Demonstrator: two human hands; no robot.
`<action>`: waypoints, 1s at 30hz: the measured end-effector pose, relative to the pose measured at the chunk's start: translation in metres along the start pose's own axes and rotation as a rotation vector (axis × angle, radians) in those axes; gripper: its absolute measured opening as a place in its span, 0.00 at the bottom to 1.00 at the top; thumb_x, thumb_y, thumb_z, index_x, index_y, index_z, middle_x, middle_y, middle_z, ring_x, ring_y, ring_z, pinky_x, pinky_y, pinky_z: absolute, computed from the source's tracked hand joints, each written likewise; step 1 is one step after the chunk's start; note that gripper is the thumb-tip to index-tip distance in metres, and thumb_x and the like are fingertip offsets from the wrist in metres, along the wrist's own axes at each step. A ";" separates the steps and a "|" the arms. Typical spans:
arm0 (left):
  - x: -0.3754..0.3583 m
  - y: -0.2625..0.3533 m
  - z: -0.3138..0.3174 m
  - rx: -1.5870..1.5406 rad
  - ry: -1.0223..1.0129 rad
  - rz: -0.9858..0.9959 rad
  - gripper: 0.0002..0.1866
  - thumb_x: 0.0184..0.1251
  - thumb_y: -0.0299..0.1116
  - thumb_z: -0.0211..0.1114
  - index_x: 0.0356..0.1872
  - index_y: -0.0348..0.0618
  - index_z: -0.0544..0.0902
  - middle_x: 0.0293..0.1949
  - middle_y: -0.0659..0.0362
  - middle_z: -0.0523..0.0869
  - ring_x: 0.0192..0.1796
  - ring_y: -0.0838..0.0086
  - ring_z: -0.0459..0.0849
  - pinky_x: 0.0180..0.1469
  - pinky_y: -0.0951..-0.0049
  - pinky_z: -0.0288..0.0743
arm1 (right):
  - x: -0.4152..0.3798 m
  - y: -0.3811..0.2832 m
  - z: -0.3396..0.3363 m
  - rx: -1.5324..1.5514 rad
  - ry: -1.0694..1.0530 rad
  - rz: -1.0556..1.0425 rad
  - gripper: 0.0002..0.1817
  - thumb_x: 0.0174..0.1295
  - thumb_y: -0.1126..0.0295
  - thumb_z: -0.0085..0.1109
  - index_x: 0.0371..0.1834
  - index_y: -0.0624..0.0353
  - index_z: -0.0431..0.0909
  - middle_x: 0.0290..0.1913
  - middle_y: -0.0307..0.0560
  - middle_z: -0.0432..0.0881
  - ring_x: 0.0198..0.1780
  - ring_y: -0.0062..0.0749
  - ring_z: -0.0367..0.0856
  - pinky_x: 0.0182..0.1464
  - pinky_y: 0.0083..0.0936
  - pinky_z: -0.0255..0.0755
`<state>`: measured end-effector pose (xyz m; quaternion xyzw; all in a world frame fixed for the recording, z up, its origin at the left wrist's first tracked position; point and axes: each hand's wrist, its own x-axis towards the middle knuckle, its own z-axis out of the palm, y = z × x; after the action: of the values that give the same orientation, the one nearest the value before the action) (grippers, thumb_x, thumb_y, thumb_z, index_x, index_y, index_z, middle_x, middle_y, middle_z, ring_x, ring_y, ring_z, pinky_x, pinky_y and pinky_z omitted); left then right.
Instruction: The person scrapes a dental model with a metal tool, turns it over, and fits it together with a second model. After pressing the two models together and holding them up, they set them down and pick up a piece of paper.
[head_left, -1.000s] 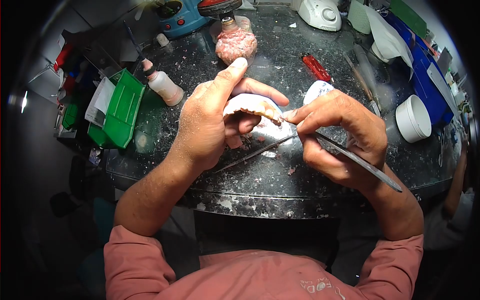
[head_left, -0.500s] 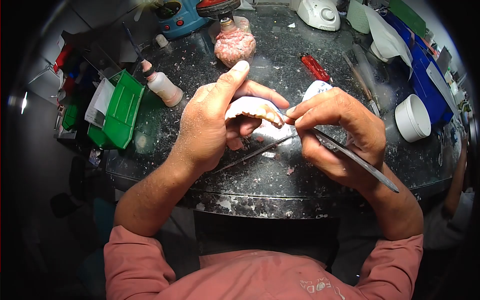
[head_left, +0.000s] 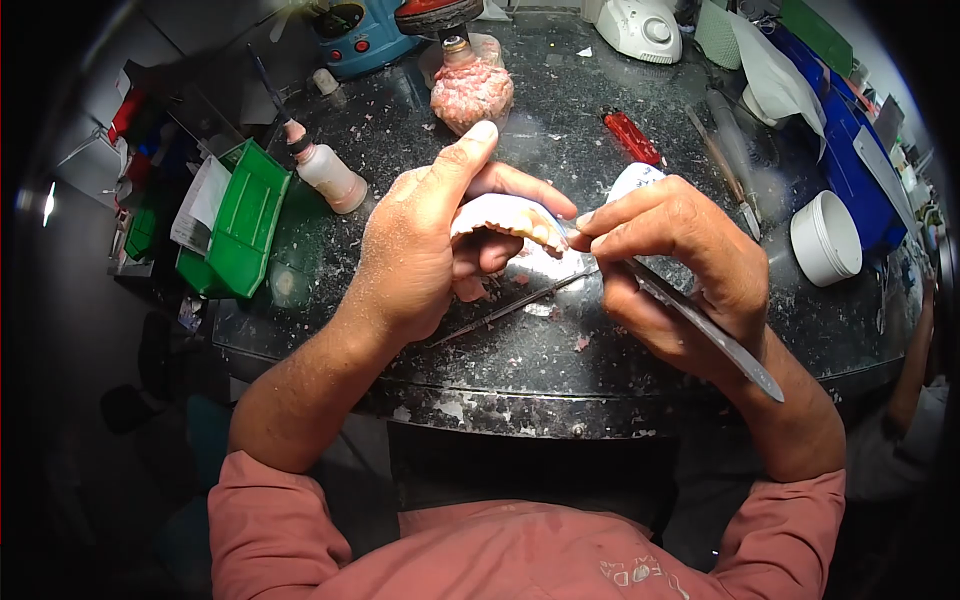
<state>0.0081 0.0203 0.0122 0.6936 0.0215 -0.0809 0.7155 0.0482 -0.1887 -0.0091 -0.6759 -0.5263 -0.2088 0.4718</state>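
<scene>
My left hand (head_left: 405, 240) is closed around a pale dental model (head_left: 508, 212), its thumb pointing up and its fingers behind the piece. A curved row of teeth faces me along the lower edge. In my right hand (head_left: 695, 265) is a dark metal dental spatula (head_left: 712, 332), gripped between thumb and fingers. Its flat rear end slants toward my forearm. The working tip is close to the model's right end, mostly hidden by my fingers, so contact cannot be made out. Below the model, a thin metal instrument (head_left: 512, 308) lies on the bench.
The speckled black bench (head_left: 480, 365) carries pink and white scraps. To the left are a green bin (head_left: 235, 225) and a dropper bottle (head_left: 330, 180). A burner on a pink lump (head_left: 472, 97) stands behind. A red pocketknife (head_left: 630, 137) and white tub (head_left: 826, 238) are at right.
The spatula has rolled slightly in my right hand; its rear end has swung a little left and down, showing a wider flat face. My left hand and the model are nearly still.
</scene>
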 end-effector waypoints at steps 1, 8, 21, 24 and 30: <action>-0.001 -0.001 0.001 0.008 0.007 0.005 0.36 0.80 0.55 0.37 0.39 0.36 0.89 0.14 0.68 0.72 0.15 0.88 0.62 0.16 0.86 0.54 | 0.000 0.000 0.000 -0.004 0.015 0.002 0.13 0.45 0.88 0.64 0.34 0.62 0.80 0.35 0.50 0.86 0.37 0.33 0.86 0.41 0.26 0.78; 0.001 -0.006 0.003 -0.073 0.019 0.021 0.35 0.79 0.55 0.41 0.41 0.29 0.86 0.17 0.63 0.79 0.14 0.90 0.57 0.14 0.88 0.48 | 0.000 -0.005 -0.005 -0.001 -0.064 0.054 0.14 0.42 0.88 0.64 0.33 0.61 0.80 0.35 0.50 0.86 0.36 0.34 0.86 0.41 0.27 0.78; 0.003 -0.006 0.000 -0.042 -0.010 0.024 0.37 0.80 0.55 0.37 0.39 0.33 0.88 0.14 0.66 0.75 0.14 0.88 0.61 0.15 0.86 0.51 | 0.001 -0.002 -0.002 0.021 -0.032 0.010 0.14 0.45 0.89 0.64 0.36 0.63 0.80 0.37 0.51 0.87 0.38 0.34 0.86 0.42 0.26 0.78; 0.003 -0.005 0.000 -0.047 -0.020 0.002 0.36 0.80 0.55 0.37 0.39 0.33 0.88 0.14 0.66 0.74 0.14 0.88 0.61 0.14 0.86 0.51 | 0.001 -0.002 -0.003 0.022 -0.026 -0.005 0.15 0.46 0.89 0.63 0.37 0.64 0.80 0.38 0.52 0.87 0.39 0.34 0.87 0.42 0.26 0.79; 0.003 -0.006 0.000 -0.079 -0.034 0.005 0.36 0.80 0.55 0.38 0.38 0.33 0.88 0.14 0.65 0.75 0.14 0.88 0.61 0.14 0.87 0.50 | 0.001 -0.002 -0.002 0.029 -0.028 -0.002 0.15 0.46 0.89 0.63 0.37 0.64 0.81 0.38 0.52 0.87 0.39 0.34 0.87 0.43 0.26 0.79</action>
<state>0.0104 0.0195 0.0055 0.6633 0.0107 -0.0899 0.7428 0.0473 -0.1899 -0.0071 -0.6714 -0.5366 -0.1922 0.4737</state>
